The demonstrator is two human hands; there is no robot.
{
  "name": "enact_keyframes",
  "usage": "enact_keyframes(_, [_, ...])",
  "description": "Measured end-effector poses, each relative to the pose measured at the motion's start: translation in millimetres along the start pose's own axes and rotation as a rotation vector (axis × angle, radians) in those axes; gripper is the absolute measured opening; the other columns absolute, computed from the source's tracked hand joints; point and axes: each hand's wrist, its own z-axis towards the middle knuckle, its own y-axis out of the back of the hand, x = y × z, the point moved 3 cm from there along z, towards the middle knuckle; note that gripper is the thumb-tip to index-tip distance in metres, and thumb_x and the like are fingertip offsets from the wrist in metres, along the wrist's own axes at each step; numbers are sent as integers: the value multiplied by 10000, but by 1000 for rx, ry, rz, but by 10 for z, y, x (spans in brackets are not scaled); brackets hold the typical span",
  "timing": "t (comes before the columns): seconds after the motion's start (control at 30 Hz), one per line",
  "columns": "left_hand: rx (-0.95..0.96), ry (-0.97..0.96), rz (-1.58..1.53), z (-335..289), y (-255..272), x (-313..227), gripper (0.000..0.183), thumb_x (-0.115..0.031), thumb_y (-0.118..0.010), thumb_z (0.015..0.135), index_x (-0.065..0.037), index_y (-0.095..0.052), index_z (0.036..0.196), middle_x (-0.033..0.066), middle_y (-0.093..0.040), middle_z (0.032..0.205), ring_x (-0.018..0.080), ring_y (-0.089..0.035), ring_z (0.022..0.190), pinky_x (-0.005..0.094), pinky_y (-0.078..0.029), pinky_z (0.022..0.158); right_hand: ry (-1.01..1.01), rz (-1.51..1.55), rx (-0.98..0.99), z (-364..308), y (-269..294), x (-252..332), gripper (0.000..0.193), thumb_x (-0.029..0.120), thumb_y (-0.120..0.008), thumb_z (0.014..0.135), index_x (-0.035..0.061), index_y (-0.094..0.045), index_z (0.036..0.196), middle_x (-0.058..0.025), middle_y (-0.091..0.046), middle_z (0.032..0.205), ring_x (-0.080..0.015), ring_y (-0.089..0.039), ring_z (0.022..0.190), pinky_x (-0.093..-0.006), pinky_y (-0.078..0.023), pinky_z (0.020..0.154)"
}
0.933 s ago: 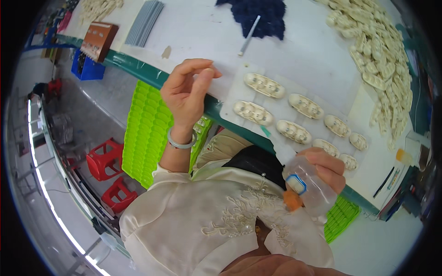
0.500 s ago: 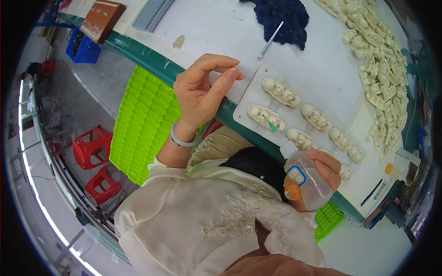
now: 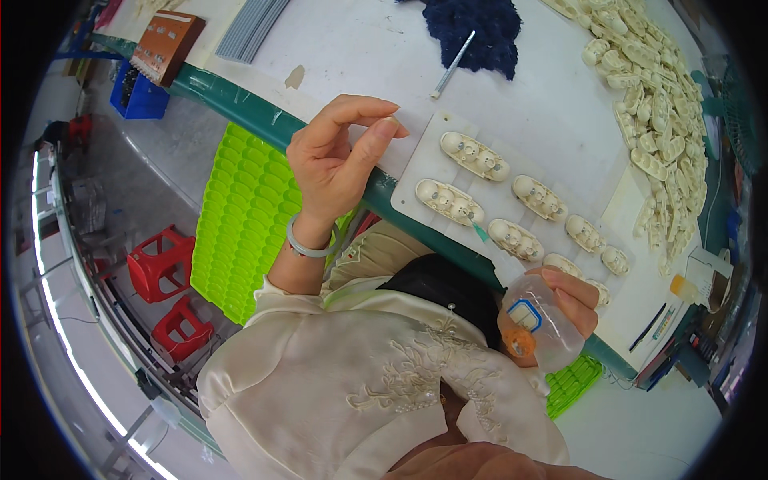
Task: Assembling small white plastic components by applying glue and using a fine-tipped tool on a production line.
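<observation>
In the head view, the right hand point(image 3: 574, 298) has its fingers wrapped around a clear squeeze bottle point(image 3: 562, 340), whose long axis slants; its green tip point(image 3: 480, 232) points away up-left of that hand, at the near edge of a cream pod piece point(image 3: 450, 202). The left hand point(image 3: 340, 160), left of the white board point(image 3: 436, 128) bearing the pod, curls thumb toward forefinger; whether they pinch anything I cannot tell

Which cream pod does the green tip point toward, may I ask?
The leftmost pod in the picture's lower row: the green tip points only at its right end.
</observation>
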Motion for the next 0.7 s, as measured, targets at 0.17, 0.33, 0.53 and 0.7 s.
enact_keyframes(0.17, [8, 3, 23, -2, -13, -14, 167, 95, -594, 820, 84, -609, 986, 132, -639, 888, 172, -644, 765, 245, -493, 704, -25, 59, -55, -60, 24, -20, 382, 142, -715, 796, -21, -451, 1018, -247, -531, 972, -268, -589, 701, -333, -531, 572])
enact_keyframes(0.33, [7, 9, 29, 8, -1, -30, 167, 93, -587, 837, 81, -604, 1003, 129, -637, 911, 166, -637, 776, 241, -499, 701, 3, 156, -108, -49, 353, 40, 267, 78, -615, 834, -24, -462, 1028, -221, -505, 975, -285, -544, 621, -378, -476, 517])
enact_keyframes(0.53, [-26, 17, 58, 0, 23, -16, 171, 79, -595, 846, 71, -602, 1017, 125, -640, 919, 157, -633, 777, 238, -502, 710, -8, 170, 28, -95, 519, 5, 292, 25, -598, 815, -43, -455, 1060, -242, -506, 1070, -341, -576, 666, -429, -513, 567])
enact_keyframes(0.7, [-13, 4, 70, -2, -1, 6, 169, 61, -602, 854, 65, -602, 1023, 121, -643, 909, 153, -631, 780, 237, -500, 714, 13, 134, 64, -132, 505, -16, 256, 34, -576, 832, -49, -452, 1040, -253, -507, 1076, -344, -577, 663, -439, -521, 580])
